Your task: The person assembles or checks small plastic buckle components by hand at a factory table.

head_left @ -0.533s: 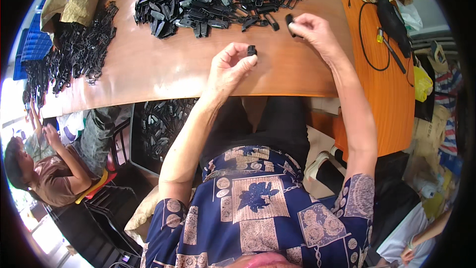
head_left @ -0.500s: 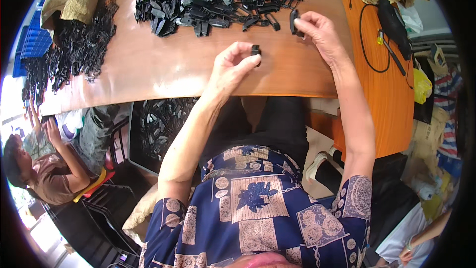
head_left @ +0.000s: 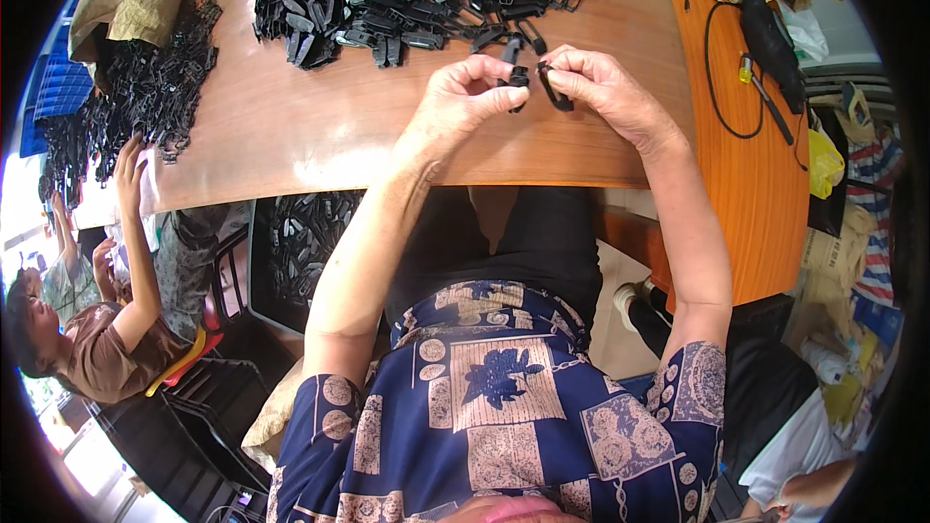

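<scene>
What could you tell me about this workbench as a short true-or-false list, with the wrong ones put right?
1. The left hand holds a small black part. True.
2. The right hand is empty. False: the right hand pinches a slim black piece.
3. A large pile of black parts lies on the table, beyond the hands. True.
4. A yellow plastic bag is at the far left of the picture. False: the yellow plastic bag is on the right, past the table's edge.
5. A person in a brown top is at the left of the picture. True.
</scene>
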